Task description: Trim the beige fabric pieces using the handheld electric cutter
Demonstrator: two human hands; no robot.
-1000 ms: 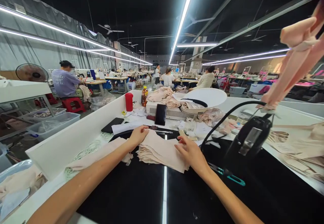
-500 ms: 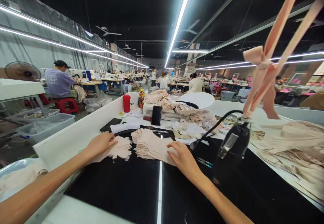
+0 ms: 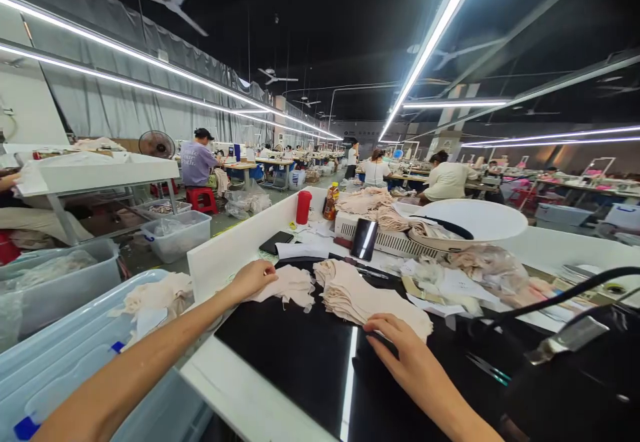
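My left hand (image 3: 253, 279) is at the left end of a small pile of pale beige fabric pieces (image 3: 293, 285). Its fingers are curled together, and whatever may be between them is hidden. A thicker stack of beige cut fabric (image 3: 357, 292) lies beside that pile on the black tabletop (image 3: 285, 355). Near the lower edge of this stack is my right hand (image 3: 405, 345), thumb and fingers apart, holding nothing visible. Tweezers (image 3: 487, 367) with teal ends lie farther right, beside a dark machine (image 3: 575, 362).
A phone (image 3: 364, 239) leans on a white box (image 3: 345, 229) behind the stacks. Around it are a red cup (image 3: 303, 207), a bottle (image 3: 331, 202), a white bowl (image 3: 480, 219) and plastic wrap. A low white wall (image 3: 240, 239) edges the table; a blue bin (image 3: 60, 362) stands left.
The view has turned left, bringing the blue bin in and the hanging pink ribbon out. My right hand has moved off the thicker stack to its near edge. My left hand stays by the small pile.
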